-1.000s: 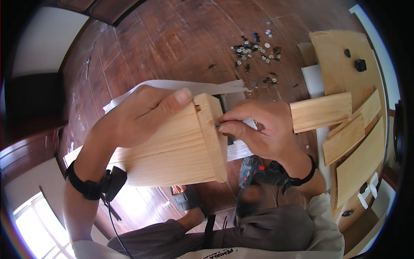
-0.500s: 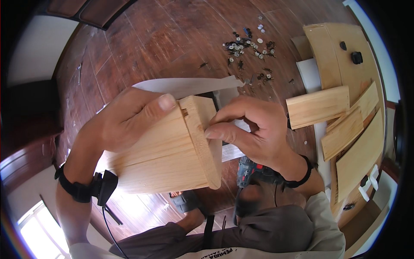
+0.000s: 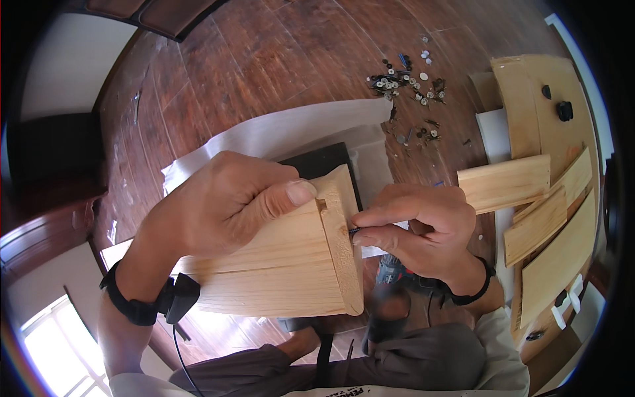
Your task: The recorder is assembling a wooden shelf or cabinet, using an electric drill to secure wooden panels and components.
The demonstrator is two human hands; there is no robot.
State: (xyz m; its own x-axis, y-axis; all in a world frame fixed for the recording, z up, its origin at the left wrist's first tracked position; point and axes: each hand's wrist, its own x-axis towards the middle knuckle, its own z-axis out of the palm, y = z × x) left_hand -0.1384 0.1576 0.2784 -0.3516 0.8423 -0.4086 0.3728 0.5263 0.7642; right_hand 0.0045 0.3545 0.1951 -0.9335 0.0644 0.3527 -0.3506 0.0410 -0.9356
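Observation:
My left hand (image 3: 225, 202) is closed over the far edge of a pale wooden drawer-like piece (image 3: 271, 268), its thumb lying along the top near a slot in the edge. The piece is held tilted above my lap. At its right end face, my right hand (image 3: 423, 221) pinches a small dark screw (image 3: 354, 231) between thumb and forefinger. The screw's tip points at the end face and appears to touch it. Below my right hand is a cordless drill (image 3: 390, 270), partly hidden by that hand and my leg.
White sheeting (image 3: 264, 132) lies on the brown plank floor (image 3: 278, 66), beneath a dark flat panel (image 3: 324, 159). Scattered screws and small round fittings (image 3: 423, 86) lie at the far right. Loose wooden boards (image 3: 506, 178) are stacked along the right side.
The wooden piece and both hands sit further right and lower in view, as does the floor hardware. The screw between my right fingertips now shows; more of the dark panel and sheeting is visible.

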